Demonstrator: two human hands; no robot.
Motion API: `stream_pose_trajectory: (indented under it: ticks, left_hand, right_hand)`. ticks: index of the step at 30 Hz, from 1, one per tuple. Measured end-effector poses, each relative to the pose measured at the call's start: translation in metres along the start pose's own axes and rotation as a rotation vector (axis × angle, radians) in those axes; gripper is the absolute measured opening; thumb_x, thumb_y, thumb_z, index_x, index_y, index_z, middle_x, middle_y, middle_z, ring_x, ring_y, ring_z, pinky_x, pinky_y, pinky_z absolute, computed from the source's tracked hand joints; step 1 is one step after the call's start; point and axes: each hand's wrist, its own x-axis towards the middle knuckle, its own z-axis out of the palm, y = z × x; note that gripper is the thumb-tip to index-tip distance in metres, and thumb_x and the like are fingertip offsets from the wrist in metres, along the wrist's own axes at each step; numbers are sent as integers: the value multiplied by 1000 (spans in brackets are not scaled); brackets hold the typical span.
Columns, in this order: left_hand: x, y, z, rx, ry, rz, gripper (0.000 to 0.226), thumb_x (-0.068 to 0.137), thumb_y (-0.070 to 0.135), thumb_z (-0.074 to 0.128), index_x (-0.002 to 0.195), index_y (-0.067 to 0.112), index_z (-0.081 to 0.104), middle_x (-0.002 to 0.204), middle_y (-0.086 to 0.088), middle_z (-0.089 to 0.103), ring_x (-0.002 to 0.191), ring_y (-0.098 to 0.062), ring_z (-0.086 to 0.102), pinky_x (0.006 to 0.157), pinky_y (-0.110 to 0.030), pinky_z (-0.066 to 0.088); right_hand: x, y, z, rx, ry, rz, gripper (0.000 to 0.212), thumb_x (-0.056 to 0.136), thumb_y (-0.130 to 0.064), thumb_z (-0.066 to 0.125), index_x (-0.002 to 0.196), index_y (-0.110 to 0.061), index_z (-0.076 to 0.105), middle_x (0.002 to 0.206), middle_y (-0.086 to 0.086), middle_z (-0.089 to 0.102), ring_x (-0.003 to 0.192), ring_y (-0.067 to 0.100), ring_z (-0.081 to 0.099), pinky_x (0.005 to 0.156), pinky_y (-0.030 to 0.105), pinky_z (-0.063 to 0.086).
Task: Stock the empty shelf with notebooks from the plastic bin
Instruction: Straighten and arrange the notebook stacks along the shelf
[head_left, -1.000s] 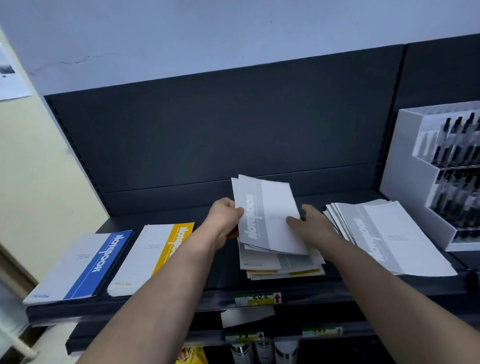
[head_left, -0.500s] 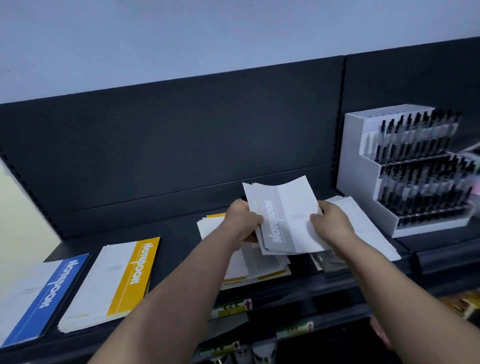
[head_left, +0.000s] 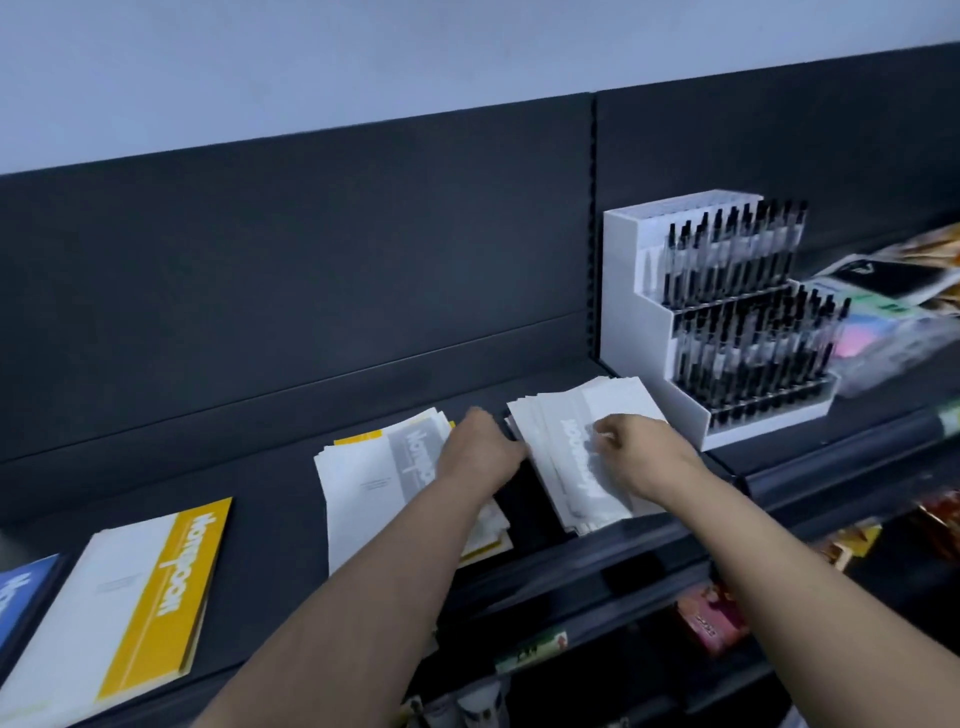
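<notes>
On the dark shelf (head_left: 270, 493) a grey-banded notebook lies on top of the right-hand grey notebook stack (head_left: 550, 447). My right hand (head_left: 639, 457) rests on its cover with fingers curled on it. My left hand (head_left: 483, 452) grips its left edge, in the gap beside the mixed middle stack (head_left: 374, 483), which has a grey notebook on top and yellow ones below. A yellow notebook stack (head_left: 156, 587) and a blue one (head_left: 21, 597) lie farther left. The plastic bin is out of view.
A white tiered pen display (head_left: 727, 312) stands just right of the grey stack, touching or nearly so. Packaged goods (head_left: 883, 322) lie beyond it. Lower shelves hold price tags (head_left: 530, 649) and a pink packet (head_left: 711, 618). Bare shelf shows between the yellow and middle stacks.
Both hands carried the grey notebook from the middle stack to the right and set it down on the right-hand grey stack. The camera has swung right.
</notes>
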Motion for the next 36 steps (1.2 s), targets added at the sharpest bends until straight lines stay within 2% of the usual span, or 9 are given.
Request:
stream_pose_trajectory:
  ticks: [5,9,15,20,23,26,29,32,36]
  left_hand:
    - [-4,-66,-64,256,236,-101,50,84,37,65,125,16,46,126,-5,54,116,-27,54,82,-34,44]
    - [-17,-116,-93,273,134,-290,75,72,52,74,129,12,46,131,-7,47,122,-29,48,93,-38,45]
    - [-26,-142,-112,34,146,-320,32,69,35,76,86,9,70,91,-6,72,83,-23,68,69,-31,53]
    - [-31,-145,-124,-38,327,-332,24,88,16,59,106,2,54,114,-15,62,107,-34,58,73,-30,41]
    - [-31,-138,-123,-211,386,-270,29,89,14,58,114,1,49,116,-15,60,103,-32,57,75,-32,42]
    - [-29,-121,-114,-418,306,-253,24,89,15,59,109,6,50,112,-12,61,98,-28,60,80,-40,53]
    - [-29,-94,-102,-552,178,-229,4,93,13,54,96,12,51,107,-11,64,96,-28,64,83,-47,56]
    - [-27,-64,-87,-608,49,-177,17,98,11,49,82,17,51,93,-7,64,85,-23,64,76,-41,58]
    - [-19,-25,-54,-550,-81,-72,6,93,10,55,90,11,60,100,-10,67,89,-27,65,74,-37,54]
  right_hand:
    - [-6,-62,34,211,14,-277,35,95,-17,46,128,-18,57,129,3,61,120,22,54,97,29,43]
    - [-5,-104,64,175,-146,-328,40,94,-21,48,134,-15,51,128,7,60,118,24,55,90,26,42]
    - [-2,-118,78,62,-147,-306,46,94,-15,43,141,-13,40,135,9,52,122,26,50,92,33,46]
    - [-4,-127,81,102,-99,-294,53,92,-5,41,144,-13,35,142,10,44,130,27,42,102,37,42]
    - [-7,-133,79,271,-102,-305,48,97,-17,41,145,-16,34,142,5,47,129,24,45,103,36,40]
    - [-6,-132,73,549,-141,-214,53,95,-29,48,145,-19,34,127,-1,58,112,21,57,96,40,47]
    - [-2,-114,58,648,-94,-123,62,90,-12,54,147,-18,29,105,-5,62,103,19,57,91,34,47]
    - [2,-86,39,748,-40,-23,66,88,-4,55,147,-19,30,86,-9,57,101,18,58,91,34,47]
    - [2,-44,17,734,19,77,60,85,0,54,140,-23,42,110,-1,64,99,25,63,93,42,52]
